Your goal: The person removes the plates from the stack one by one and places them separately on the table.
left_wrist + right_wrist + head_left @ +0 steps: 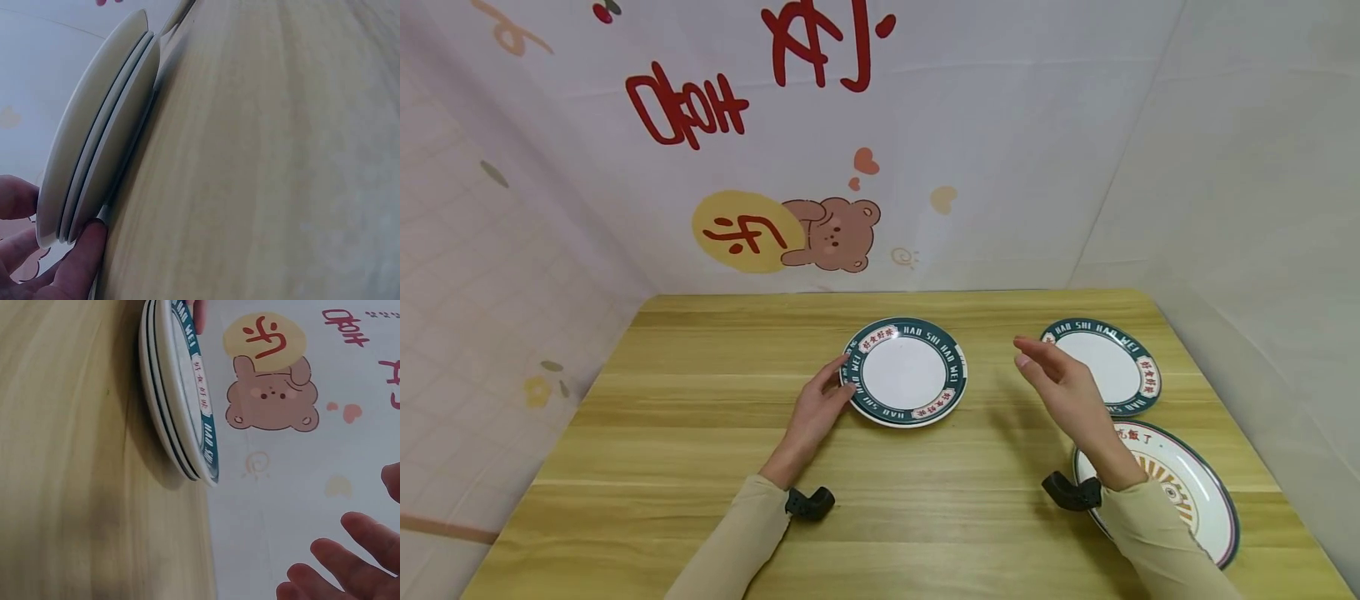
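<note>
A small stack of round plates (904, 375) with dark green lettered rims sits in the middle of the wooden table. At its left edge my left hand (811, 412) grips the rims, with fingers above and below the edge in the left wrist view, where the stacked plates (103, 134) show edge-on. My right hand (1070, 402) is held above the table, right of the stack and apart from it, holding nothing. Its fingers (342, 567) are loosely spread in the right wrist view, and the stack (164, 394) stands beyond them.
Another green-rimmed plate (1101, 367) lies at the back right. In front of it, a larger oval plate (1213, 512) with a yellow design is partly covered by my right forearm. White printed cloth (1000, 125) rises behind the table (700, 400) and along both sides.
</note>
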Available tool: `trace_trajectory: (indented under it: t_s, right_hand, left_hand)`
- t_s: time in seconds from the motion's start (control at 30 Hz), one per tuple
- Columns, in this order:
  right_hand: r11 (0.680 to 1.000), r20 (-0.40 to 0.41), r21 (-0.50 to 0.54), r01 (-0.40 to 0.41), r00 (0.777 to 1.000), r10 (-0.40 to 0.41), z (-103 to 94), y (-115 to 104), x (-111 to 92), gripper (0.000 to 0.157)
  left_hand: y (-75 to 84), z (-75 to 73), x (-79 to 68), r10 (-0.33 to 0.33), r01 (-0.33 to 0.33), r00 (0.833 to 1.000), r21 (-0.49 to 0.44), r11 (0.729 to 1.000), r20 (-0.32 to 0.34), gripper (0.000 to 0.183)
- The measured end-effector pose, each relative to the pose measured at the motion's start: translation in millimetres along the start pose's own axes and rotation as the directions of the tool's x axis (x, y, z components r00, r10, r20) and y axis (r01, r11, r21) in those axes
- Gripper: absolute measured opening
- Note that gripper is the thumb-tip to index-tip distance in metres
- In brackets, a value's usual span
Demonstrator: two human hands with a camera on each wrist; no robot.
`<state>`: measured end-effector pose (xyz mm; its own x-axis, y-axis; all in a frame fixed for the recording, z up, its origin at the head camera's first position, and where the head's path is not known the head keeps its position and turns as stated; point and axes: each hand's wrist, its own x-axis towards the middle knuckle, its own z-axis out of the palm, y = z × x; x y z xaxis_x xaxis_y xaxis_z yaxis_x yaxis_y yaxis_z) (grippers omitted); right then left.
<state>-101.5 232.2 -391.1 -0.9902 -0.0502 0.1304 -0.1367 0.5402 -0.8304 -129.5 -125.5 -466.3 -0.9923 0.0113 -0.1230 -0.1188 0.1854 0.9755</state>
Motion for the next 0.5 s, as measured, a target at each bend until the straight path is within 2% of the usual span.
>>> trace_trajectory:
  t_s: [0.27,0.5]
  right_hand:
    - [0.999,0.050,0.042,0.019,0.999,-0.021,22.4,7.5,13.5,0.055]
    - [0.999,0.086,0.017,0.045,0.995,-0.046,40.1,10.8,23.4,0.052]
  left_hand:
    - [0.1,0.8,-0.7,-0.004,0.004,1.000,-0.016,1.000,0.001,0.052]
    - [-0.6,0.7,-0.1,-0.005,0.005,1.000,-0.008,1.000,-0.005,0.053]
